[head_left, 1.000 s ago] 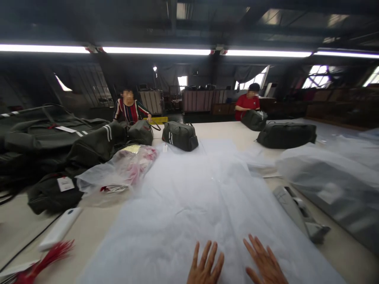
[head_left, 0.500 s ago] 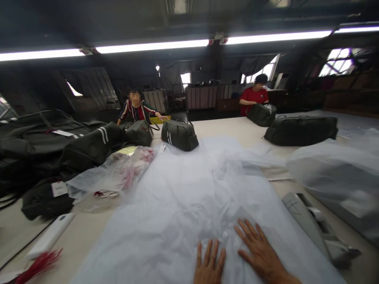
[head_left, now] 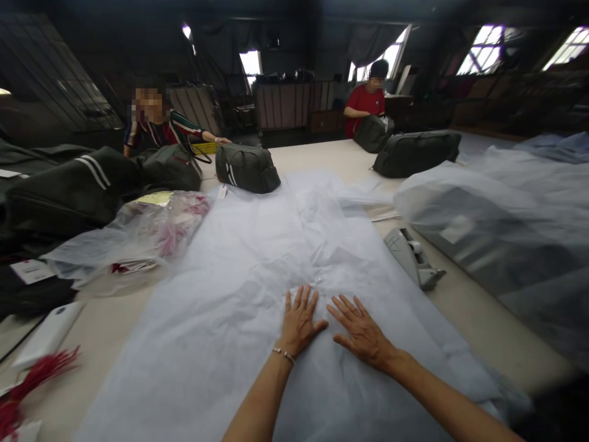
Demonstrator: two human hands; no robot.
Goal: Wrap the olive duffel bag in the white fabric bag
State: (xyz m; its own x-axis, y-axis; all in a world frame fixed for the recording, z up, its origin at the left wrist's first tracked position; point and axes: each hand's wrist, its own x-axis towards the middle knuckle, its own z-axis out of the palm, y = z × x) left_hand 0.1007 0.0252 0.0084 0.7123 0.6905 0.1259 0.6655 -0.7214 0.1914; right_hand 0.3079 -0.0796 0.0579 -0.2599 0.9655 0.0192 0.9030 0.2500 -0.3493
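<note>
— On the bench (head_left: pixel 464 319), what's under the hands?
— Big white sheer sheet (head_left: pixel 239 270), spread flat down the middle. Both palms on it, near edge.
— Grip?
— None. Left hand (head_left: pixel 299 320) flat, fingers spread, thin bracelet at wrist. Right hand (head_left: pixel 361 331) just beside it, also flat & splayed, thumbs nearly meeting. Nothing held.
— Around it?
— Left: clear plastic bag w/ red bits (head_left: pixel 147 230), dark bags piled behind, white slab (head_left: pixel 48 331) + red tassels (head_left: pixel 32 377) at near corner. Right: grey tape dispenser (head_left: pixel 411 258) just off sheet edge, then a plastic-covered dark bag (head_left: pixel 488 227).
— Others?
— Far side, small dark duffel (head_left: pixel 246 169) at sheet's top end; 2 people w/ bags beyond — striped top (head_left: pixel 161 132), red shirt (head_left: pixel 365 104).
</note>
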